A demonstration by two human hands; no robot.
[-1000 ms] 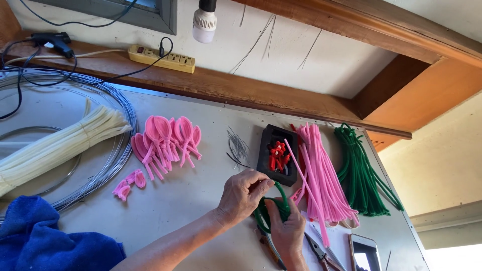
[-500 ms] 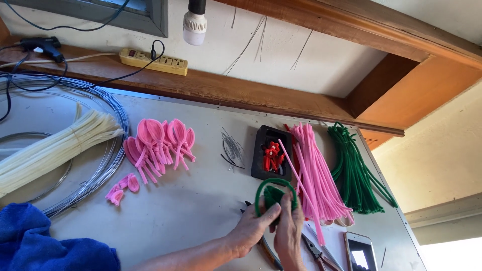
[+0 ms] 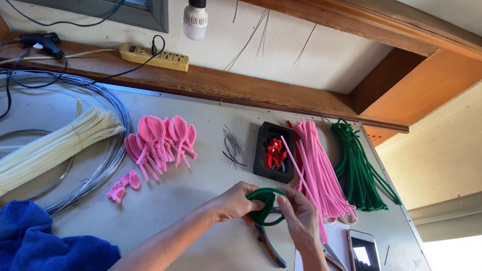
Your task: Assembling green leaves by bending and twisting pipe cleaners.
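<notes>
At the far left a blue cloth [image 3: 45, 246] is lying bunched at the edge of the surface [image 3: 201, 185], out of the working area. Above it, a wire coil [image 3: 108, 150] is lying flat, with a bundle of white stems [image 3: 55, 145] resting across it where I can reach them. Next come the pink loops [image 3: 160, 138], fanned out side by side so each one is easy to pick, with two small pink pieces [image 3: 123, 183] lying just below them. A few thin wires [image 3: 233, 148] are lying loose beside a black tray [image 3: 273, 150] that is keeping the small red pieces [image 3: 273, 152] from scattering.

In the middle, my left hand [image 3: 233, 200] is pinching one side of a green loop [image 3: 263, 203] while my right hand [image 3: 301, 218] is gripping the other side, both fingers closed on it, holding it just above the surface so it keeps its curve. Pliers [image 3: 268, 246] are lying right under my hands.

To the right, pink stems [image 3: 319, 175] and green stems [image 3: 359, 173] are sorted by colour, and a phone [image 3: 362, 249] is lying near the edge.
</notes>
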